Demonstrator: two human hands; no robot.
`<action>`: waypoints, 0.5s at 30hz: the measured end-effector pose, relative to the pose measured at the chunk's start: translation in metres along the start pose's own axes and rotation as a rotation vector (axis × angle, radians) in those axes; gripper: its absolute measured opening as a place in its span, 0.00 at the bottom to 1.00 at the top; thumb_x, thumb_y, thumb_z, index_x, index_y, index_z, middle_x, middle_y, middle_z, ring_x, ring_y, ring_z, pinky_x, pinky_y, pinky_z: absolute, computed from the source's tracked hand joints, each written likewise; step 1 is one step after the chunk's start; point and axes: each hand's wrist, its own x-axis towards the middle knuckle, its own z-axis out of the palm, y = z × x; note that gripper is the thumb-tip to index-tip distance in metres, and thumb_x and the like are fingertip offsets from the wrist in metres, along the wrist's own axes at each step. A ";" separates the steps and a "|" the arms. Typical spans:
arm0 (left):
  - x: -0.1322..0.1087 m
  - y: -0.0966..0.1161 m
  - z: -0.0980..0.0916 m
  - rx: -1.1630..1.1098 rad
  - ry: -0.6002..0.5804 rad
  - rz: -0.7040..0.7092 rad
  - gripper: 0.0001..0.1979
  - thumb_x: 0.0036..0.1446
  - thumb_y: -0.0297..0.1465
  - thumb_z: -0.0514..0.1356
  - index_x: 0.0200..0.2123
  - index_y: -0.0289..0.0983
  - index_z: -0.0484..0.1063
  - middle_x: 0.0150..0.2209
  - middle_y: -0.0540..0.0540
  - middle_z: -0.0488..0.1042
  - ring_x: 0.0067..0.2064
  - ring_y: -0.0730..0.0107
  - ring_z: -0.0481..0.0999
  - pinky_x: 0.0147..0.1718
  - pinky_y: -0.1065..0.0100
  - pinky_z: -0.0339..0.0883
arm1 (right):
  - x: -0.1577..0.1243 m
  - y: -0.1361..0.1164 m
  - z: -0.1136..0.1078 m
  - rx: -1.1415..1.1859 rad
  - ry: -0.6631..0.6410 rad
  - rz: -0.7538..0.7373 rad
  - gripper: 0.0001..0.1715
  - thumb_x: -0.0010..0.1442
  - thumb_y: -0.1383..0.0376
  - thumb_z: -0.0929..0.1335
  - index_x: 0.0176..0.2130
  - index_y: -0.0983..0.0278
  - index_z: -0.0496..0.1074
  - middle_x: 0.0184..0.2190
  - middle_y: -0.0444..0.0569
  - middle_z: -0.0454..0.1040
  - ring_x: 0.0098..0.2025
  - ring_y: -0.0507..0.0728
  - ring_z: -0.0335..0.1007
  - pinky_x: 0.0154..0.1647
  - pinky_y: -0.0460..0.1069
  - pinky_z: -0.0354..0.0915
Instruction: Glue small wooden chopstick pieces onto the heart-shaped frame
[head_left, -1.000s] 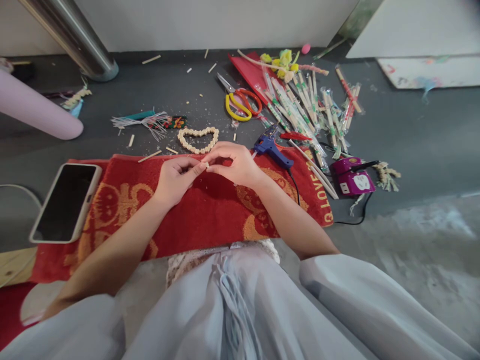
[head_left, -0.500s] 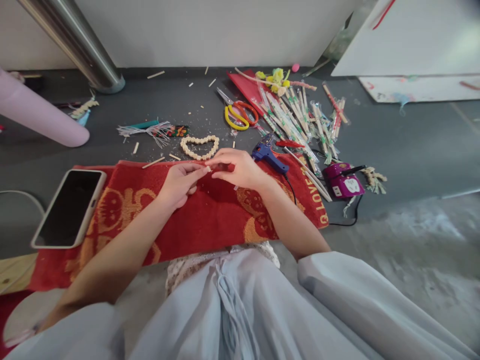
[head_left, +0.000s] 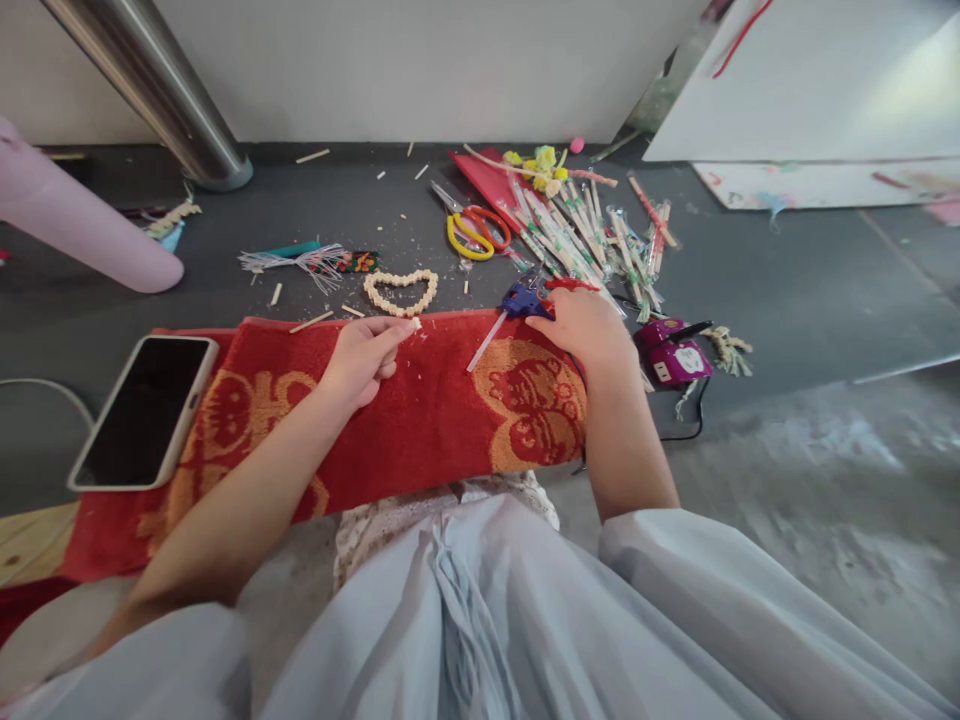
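Note:
My left hand (head_left: 361, 357) rests on a red towel (head_left: 420, 430) and pinches a small beige piece (head_left: 415, 323) at its fingertips. Just beyond it on the dark floor lies a heart-shaped ring of small beige pieces (head_left: 401, 291). My right hand (head_left: 590, 327) lies over the handle of a blue glue gun (head_left: 519, 299) at the towel's far edge, fingers curled round it. A pale glue stick (head_left: 487, 343) juts from the gun's back onto the towel.
A phone (head_left: 142, 410) lies on the towel's left end. Yellow-and-orange scissors (head_left: 472, 232), a pile of wrapped sticks (head_left: 592, 235) and a purple power socket (head_left: 670, 357) lie to the right. A metal pole (head_left: 150, 85) and a pink cylinder (head_left: 90, 235) stand at the left.
My right hand left the small piece and moved right onto the blue glue gun. My left hand stayed put, still pinching the piece. The view tilted a little.

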 end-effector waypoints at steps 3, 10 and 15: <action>0.000 -0.001 0.000 0.015 0.004 0.007 0.09 0.46 0.28 0.69 0.26 0.34 0.71 0.12 0.62 0.50 0.15 0.86 0.43 0.13 0.79 0.38 | 0.004 -0.003 0.006 0.027 0.006 -0.001 0.29 0.65 0.53 0.66 0.53 0.74 0.72 0.50 0.70 0.76 0.53 0.71 0.74 0.51 0.59 0.66; 0.002 0.000 -0.002 0.027 0.014 0.012 0.11 0.47 0.30 0.69 0.25 0.36 0.68 0.13 0.62 0.49 0.14 0.86 0.43 0.14 0.79 0.38 | 0.006 -0.002 0.007 0.129 0.012 0.025 0.28 0.68 0.57 0.62 0.57 0.75 0.67 0.54 0.72 0.73 0.56 0.73 0.71 0.55 0.60 0.64; 0.001 0.000 -0.001 0.005 0.012 0.011 0.10 0.47 0.28 0.69 0.25 0.35 0.69 0.13 0.62 0.50 0.15 0.86 0.43 0.13 0.79 0.38 | 0.008 0.015 0.003 0.337 0.162 0.018 0.24 0.70 0.55 0.59 0.53 0.71 0.67 0.48 0.65 0.76 0.52 0.69 0.73 0.50 0.58 0.67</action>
